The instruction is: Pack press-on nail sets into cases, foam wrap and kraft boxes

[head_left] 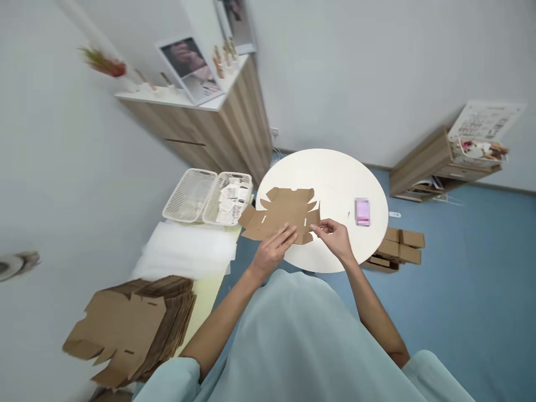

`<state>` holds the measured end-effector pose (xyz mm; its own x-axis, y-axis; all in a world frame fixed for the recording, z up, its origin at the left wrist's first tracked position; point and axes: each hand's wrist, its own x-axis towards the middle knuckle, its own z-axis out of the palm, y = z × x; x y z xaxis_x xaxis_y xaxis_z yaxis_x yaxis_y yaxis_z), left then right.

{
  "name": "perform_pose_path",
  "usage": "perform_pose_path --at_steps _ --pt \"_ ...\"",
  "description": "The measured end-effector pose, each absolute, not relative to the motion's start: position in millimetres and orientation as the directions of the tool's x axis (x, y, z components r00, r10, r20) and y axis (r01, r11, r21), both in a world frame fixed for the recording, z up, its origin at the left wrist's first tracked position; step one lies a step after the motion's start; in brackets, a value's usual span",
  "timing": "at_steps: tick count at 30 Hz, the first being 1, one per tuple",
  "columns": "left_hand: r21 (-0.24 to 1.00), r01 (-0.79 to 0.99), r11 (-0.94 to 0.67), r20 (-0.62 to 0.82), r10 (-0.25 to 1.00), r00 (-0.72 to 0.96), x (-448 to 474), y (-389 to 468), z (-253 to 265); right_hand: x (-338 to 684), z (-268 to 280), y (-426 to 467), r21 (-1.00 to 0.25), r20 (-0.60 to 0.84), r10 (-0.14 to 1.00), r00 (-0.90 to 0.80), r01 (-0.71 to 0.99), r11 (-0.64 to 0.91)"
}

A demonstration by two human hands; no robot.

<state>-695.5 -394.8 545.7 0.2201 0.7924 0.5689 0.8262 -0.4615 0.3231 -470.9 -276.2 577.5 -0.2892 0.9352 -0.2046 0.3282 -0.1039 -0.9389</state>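
Note:
An unfolded cardboard box blank point(287, 209) lies on the round white table point(326, 173), its side flaps partly raised. Flat across its near edge rests my left hand point(272, 251), fingers stretched out and gripping nothing. At the blank's right side, my right hand point(335, 237) pinches a flap between thumb and fingers. A phone-sized pink and purple item point(362, 212), blurred out in the picture, is on the table to the right of that hand.
On my left are a tall stack of flat box blanks point(121, 329), white foam sheets point(188, 248), a white basket point(190, 195) and another basket point(249, 187) of small packets. Folded boxes point(397, 245) sit on the floor at right. Wooden cabinets point(243, 111) stand behind.

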Motion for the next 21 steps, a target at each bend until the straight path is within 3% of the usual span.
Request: perform_pose_path --at_steps 6,12,17,21 --pt "0.361 0.73 -0.581 0.428 0.798 0.423 -618 -317 458 -378 499 -238 -0.854 -0.337 0.93 -0.145 0.462 -0.238" --pt "0.478 0.742 -0.471 0.025 0.851 0.524 -572 -292 366 -346 416 -226 -0.755 -0.509 0.858 -0.075 0.519 -0.402" --pt "0.461 0.813 -0.355 -0.268 0.818 0.509 -566 -293 343 -341 375 -225 -0.649 -0.649 0.76 -0.036 0.546 -0.529" --pt "0.424 0.868 -0.259 -0.396 0.809 0.435 -579 -296 341 -337 374 -222 -0.523 -0.62 0.784 0.036 0.725 -0.447"
